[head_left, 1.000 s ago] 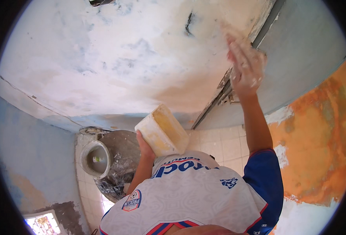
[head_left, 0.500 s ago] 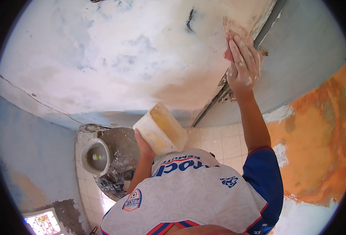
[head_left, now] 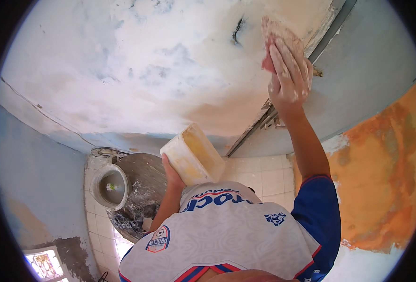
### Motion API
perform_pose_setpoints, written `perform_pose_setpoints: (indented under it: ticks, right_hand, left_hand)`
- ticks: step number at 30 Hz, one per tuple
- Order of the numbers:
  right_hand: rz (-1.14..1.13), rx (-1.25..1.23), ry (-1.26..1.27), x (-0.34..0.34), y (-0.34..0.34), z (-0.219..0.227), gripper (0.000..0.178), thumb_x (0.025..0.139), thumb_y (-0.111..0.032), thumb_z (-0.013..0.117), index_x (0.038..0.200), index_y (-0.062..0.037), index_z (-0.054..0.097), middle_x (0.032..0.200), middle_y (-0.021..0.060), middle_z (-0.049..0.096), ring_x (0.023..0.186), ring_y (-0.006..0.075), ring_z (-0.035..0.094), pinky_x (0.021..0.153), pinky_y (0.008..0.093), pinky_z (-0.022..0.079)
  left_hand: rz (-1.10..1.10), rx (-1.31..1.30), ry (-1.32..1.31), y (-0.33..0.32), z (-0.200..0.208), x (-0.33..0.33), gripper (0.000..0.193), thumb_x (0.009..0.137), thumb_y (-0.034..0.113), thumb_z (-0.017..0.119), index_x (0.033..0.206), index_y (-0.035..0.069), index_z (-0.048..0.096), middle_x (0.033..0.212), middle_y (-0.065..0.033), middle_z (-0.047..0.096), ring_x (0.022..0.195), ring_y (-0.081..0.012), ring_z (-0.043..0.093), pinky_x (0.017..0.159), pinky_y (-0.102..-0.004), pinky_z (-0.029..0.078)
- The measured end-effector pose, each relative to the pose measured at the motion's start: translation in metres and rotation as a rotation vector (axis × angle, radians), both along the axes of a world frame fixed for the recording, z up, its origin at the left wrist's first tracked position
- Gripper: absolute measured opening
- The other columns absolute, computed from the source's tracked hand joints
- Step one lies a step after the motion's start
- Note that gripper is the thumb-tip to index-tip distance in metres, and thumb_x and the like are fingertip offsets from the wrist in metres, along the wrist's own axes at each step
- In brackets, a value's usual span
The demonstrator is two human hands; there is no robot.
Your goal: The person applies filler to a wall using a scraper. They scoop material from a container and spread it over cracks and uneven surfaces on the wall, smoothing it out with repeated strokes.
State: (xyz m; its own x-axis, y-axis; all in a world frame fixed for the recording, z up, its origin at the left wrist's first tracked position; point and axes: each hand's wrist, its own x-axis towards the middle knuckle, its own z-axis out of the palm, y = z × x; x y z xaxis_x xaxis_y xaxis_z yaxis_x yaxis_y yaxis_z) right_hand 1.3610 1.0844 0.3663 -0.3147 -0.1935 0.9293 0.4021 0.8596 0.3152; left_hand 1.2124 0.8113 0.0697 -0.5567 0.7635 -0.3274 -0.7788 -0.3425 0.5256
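My left hand (head_left: 172,172) grips a white and yellow rectangular plastic tub (head_left: 182,162) by its side, in front of my body. The tub is tilted, its open mouth turned to the right, with pale residue on the walls. High on the right, my right hand (head_left: 290,77) is closed on a putty spreader (head_left: 279,34), fingers pressed along its smeared blade. A reddish part shows beside the thumb. White paste coats these fingers. The blade lies against the patchy white wall (head_left: 170,56), close to a grey metal strip (head_left: 331,33).
Below left, a round bucket (head_left: 115,187) with a grey inside stands by a dark, stained round surface (head_left: 144,176). A thin cable (head_left: 43,113) runs along the wall. Light floor tiles (head_left: 269,176) and an orange patched wall (head_left: 382,174) lie to the right.
My right hand and the spreader have shifted slightly left across the wall. The view has moved a little, so the wall and bucket sit differently. The tub stays in my left hand.
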Motion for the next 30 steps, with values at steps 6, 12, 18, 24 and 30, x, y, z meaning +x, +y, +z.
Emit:
perform_pose_setpoints:
  ticks: [6,12,18,24,30]
  right_hand:
    - [-0.095,0.069,-0.207,-0.027,0.022,-0.027,0.037,0.085,-0.001,0.062,0.12,-0.0073,0.072,0.127,0.0059,0.068,0.124,0.0293,0.061,0.107,0.0446,0.045]
    - [0.048,0.062,-0.421,-0.008,0.022,-0.065,0.035,0.087,-0.004,0.059,0.12,-0.002,0.07,0.128,0.0111,0.068,0.126,0.0321,0.06,0.108,0.0457,0.046]
    - [-0.031,0.168,-0.196,-0.023,0.018,0.015,0.038,0.083,0.0,0.063,0.12,-0.0031,0.071,0.121,0.0099,0.071,0.119,0.0301,0.065,0.103,0.0442,0.052]
    - [0.0,0.06,-0.534,-0.011,0.024,-0.072,0.044,0.083,-0.002,0.06,0.127,-0.0029,0.067,0.136,0.011,0.063,0.13,0.0276,0.058,0.112,0.0427,0.043]
    - [0.105,0.116,-0.543,-0.001,0.006,-0.006,0.043,0.086,-0.004,0.058,0.128,-0.0002,0.065,0.14,0.0125,0.06,0.134,0.0268,0.054,0.114,0.042,0.041]
  left_hand:
    - [0.025,-0.02,0.04,0.002,-0.006,-0.005,0.078,0.101,0.067,0.023,0.151,0.009,0.039,0.147,-0.0122,0.051,0.133,-0.0303,0.051,0.11,-0.0449,0.043]
    - [0.053,-0.046,0.056,-0.007,-0.004,-0.006,0.076,0.101,0.065,0.023,0.151,0.009,0.039,0.146,-0.0117,0.051,0.133,-0.0302,0.051,0.11,-0.0443,0.042]
    - [0.051,-0.007,0.05,-0.007,-0.003,-0.006,0.076,0.102,0.064,0.021,0.151,0.009,0.038,0.149,-0.0117,0.048,0.136,-0.0302,0.048,0.112,-0.0445,0.04]
    - [0.031,-0.003,0.055,0.002,-0.007,-0.005,0.076,0.102,0.064,0.022,0.151,0.009,0.037,0.149,-0.0119,0.048,0.136,-0.0303,0.048,0.112,-0.0445,0.04]
    - [0.062,0.005,-0.021,-0.006,-0.013,-0.004,0.074,0.102,0.063,0.024,0.15,0.009,0.039,0.145,-0.0124,0.053,0.132,-0.0299,0.052,0.109,-0.0446,0.043]
